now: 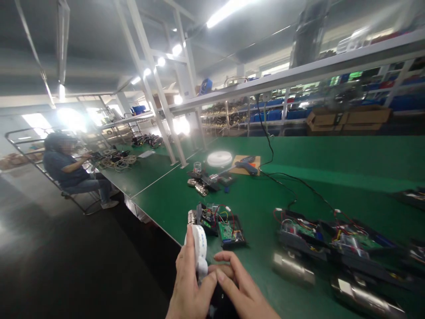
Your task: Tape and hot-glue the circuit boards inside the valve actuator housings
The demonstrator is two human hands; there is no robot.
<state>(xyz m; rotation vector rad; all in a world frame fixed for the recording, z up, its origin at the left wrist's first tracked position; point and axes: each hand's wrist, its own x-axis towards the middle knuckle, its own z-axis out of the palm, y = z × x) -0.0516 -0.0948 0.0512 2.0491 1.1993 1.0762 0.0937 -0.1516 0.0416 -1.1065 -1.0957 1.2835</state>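
My left hand [190,283] is closed around a white roll of tape or labels [200,241] with faint blue print on its side. Close beside it, my right hand [241,285] has its fingers bent and its thumb near my left thumb. What its fingertips pinch is hidden. Below the thumbs, a dark, shiny object [222,303] shows between the hands; its kind is unclear. Just beyond the roll, an opened black housing with a green circuit board [229,231] and thin wires lies on the green table [259,266]. A metal connector [191,217] sticks out at its left.
Farther back lie another opened unit [202,179], a white disc-shaped roll [219,158] and a glue gun [247,166] on a brown board. Several housings with metal cylinders [294,268] line the right. A black cable [272,150] hangs down. A person [75,166] sits at left.
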